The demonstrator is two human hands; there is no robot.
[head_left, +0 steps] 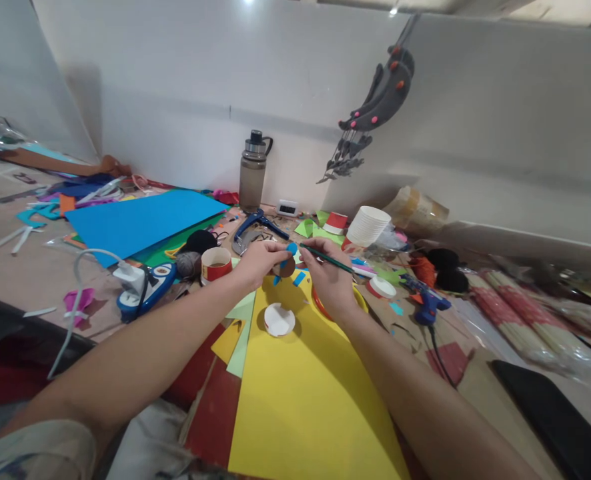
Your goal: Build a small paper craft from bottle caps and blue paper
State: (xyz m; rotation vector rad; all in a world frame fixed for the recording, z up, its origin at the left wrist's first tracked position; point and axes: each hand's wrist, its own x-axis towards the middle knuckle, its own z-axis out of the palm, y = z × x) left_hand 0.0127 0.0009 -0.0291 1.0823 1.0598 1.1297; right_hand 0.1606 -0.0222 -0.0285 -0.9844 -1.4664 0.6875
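Two hands work close together above the far part of a yellow sheet [305, 400].
The left hand [260, 263] pinches a small blue piece [292, 248]; the right hand [328, 280] grips a dark pen [328, 258], one end just beside it. Open yellow stretches between the inward-angled forearms, from the white lid [279, 321] toward the person; a red cup [216, 267] stands near the left wrist.
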